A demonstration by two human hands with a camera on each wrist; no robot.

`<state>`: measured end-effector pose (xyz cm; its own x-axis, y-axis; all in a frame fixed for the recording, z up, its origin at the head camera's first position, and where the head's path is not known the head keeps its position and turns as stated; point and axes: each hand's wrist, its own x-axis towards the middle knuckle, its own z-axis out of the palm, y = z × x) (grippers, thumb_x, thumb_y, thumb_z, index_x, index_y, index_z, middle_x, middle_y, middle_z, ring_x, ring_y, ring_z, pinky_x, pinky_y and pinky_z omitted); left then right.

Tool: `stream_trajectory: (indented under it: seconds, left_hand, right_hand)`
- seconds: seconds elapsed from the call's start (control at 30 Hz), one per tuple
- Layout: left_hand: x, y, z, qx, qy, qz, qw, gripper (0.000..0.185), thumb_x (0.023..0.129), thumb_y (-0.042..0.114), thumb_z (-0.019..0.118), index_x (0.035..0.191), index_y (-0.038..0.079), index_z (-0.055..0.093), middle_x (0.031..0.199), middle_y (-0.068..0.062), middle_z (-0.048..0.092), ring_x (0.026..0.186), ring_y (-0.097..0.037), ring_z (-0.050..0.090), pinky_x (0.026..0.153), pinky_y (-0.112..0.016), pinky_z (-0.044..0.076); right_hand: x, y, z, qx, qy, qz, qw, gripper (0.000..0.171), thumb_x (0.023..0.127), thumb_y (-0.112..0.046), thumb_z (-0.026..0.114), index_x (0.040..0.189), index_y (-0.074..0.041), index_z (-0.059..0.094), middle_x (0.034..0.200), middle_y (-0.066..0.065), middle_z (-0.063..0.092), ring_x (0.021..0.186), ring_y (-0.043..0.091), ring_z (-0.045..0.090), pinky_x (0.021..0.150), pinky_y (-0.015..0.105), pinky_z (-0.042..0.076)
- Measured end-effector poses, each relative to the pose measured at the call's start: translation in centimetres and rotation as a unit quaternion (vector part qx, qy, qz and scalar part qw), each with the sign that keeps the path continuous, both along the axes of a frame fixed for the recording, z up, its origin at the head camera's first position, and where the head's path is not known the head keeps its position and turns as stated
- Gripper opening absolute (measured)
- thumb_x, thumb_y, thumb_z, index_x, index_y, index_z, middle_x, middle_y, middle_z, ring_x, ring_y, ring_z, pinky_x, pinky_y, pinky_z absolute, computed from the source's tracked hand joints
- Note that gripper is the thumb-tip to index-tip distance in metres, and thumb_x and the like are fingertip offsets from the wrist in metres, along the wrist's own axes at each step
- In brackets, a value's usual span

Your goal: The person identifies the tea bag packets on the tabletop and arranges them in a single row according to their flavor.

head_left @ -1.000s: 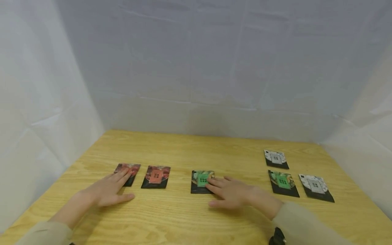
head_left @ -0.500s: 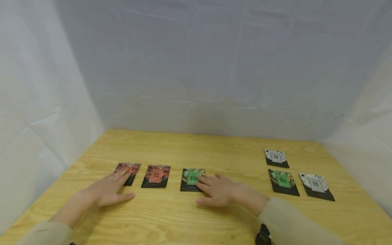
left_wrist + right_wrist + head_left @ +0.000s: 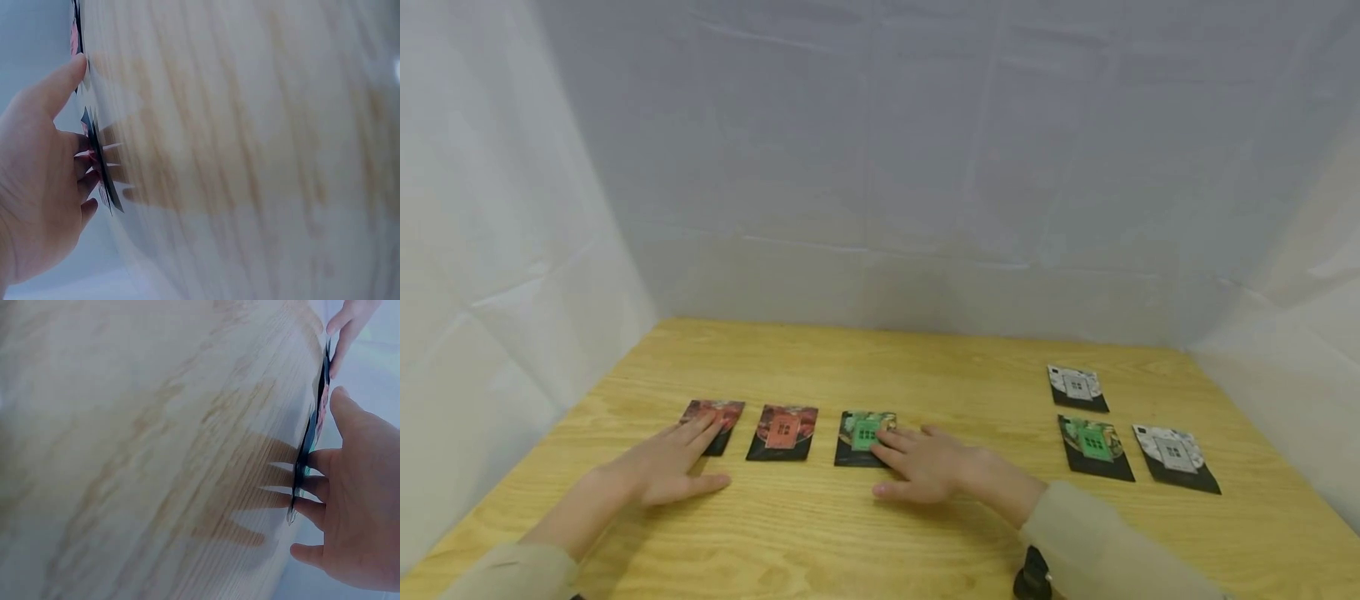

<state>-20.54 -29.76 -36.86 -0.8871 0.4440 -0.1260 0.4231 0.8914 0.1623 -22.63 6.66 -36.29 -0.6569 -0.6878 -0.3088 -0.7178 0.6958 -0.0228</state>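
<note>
Right hand (image 3: 928, 465), fingers flat, pressed on green-printed black card (image 3: 864, 437) mid-surface; left hand (image 3: 664, 463) flat on red-printed black card (image 3: 713, 419). Risk: overlapping neighbouring orange-printed black card (image 3: 783, 432) through sideways slip.

A light wooden counter (image 3: 925, 367) with visible grain stands enclosed by pale white sheeting (image 3: 880, 167) at its back and sides, evenly lit.

A wooden table (image 3: 925, 367) with white sheeting (image 3: 880, 167) hung behind and on both sides. An orange card (image 3: 782, 432) lies left of centre. At the right — three more cards: a grey one (image 3: 1077, 387) at the back, a green one (image 3: 1094, 447) nearer, and another grey one (image 3: 1175, 459) just beside it, furthest right.
</note>
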Motion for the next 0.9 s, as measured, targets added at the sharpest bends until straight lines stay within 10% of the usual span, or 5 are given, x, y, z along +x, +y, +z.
stream_trajectory:
  seconds: [0.9]
  left_hand:
    - [-0.1,-0.1,-0.1,0.003,-0.008,0.0,1.0,0.088,0.089,0.059,0.045,0.141,-0.009,0.027,0.146,-0.031,0.02,0.132,-0.048,0.021,0.106,-0.058,0.019]
  right_hand:
    - [-1.1,7.4,0.5,-0.108,0.024,-0.017,0.994,0.072,0.097,-0.053,0.032,0.148,-0.002,0.019,0.153,0.016,0.016,0.139,0.032,0.016,0.111,0.052,0.012]
